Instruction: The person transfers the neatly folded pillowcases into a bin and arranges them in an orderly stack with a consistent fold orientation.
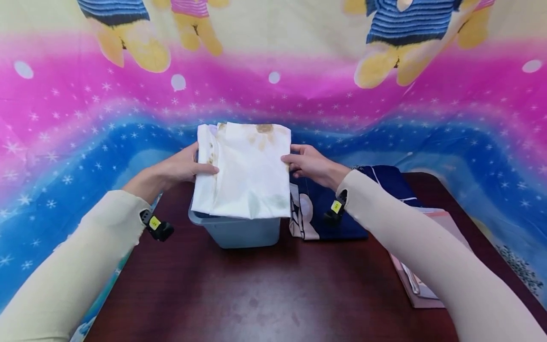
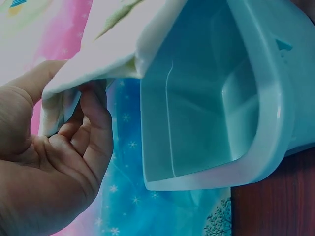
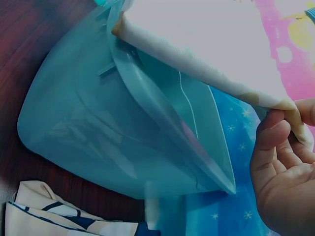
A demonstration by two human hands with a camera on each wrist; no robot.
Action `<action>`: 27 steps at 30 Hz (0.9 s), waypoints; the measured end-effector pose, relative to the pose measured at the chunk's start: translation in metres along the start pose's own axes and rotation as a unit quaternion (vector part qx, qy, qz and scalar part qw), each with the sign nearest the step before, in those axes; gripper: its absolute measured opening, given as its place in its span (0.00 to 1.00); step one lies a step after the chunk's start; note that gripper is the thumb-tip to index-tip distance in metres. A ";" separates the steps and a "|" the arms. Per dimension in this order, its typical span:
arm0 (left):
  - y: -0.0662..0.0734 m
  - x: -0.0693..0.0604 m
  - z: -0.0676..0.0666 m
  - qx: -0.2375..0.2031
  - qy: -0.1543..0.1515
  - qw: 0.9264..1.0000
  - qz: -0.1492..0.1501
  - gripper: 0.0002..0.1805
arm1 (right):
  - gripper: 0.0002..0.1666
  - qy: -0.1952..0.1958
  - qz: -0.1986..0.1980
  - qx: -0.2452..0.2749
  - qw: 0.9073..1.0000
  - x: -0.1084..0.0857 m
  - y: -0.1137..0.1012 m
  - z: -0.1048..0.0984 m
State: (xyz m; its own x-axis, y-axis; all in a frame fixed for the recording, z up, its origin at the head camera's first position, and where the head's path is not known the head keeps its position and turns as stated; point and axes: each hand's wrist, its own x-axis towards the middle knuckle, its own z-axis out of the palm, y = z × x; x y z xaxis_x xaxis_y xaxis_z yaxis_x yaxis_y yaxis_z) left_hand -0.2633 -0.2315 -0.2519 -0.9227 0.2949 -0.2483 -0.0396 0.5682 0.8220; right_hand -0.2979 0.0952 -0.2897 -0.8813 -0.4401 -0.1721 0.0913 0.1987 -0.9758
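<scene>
One printed backdrop (image 1: pixel 320 80), one dark-red table (image 1: pixel 256 294), one grey-blue bin (image 1: pixel 243 235) on it, one folded navy cloth (image 1: pixel 342 225) just right of the bin, one folded white floral cloth (image 1: pixel 252 166) held over the bin's mouth, pink fabric (image 1: pixel 448 223) farther right, partly behind the right sleeve, piece count unclear. Two hands, both gripping the white cloth: left hand (image 1: pixel 181 166) pinches its left edge, thumb on top, right hand (image 1: pixel 312 164) pinches its right edge. Two black wrist cameras (image 1: pixel 161 231), one yellow label (image 1: pixel 155 223) on each, lettering too small to read.
</scene>
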 end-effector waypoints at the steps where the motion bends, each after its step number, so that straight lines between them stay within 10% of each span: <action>1: 0.001 0.000 -0.001 0.002 0.002 1.000 0.001 0.48 | 0.29 0.000 0.000 -0.002 1.000 0.001 -0.001 0.001; 27: -0.005 0.010 -0.013 0.054 0.029 0.998 0.017 0.49 | 0.30 0.016 -0.005 -0.027 0.999 0.015 -0.010 0.016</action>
State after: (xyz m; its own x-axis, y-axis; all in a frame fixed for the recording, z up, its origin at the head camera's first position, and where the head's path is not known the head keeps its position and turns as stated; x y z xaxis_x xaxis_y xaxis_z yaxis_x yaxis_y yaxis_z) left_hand -0.2778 -0.2415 -0.2519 -0.9436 0.2718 -0.1891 0.0303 0.6397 0.7681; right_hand -0.3044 0.0725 -0.2848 -0.8968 -0.4133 -0.1576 0.0584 0.2426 -0.9684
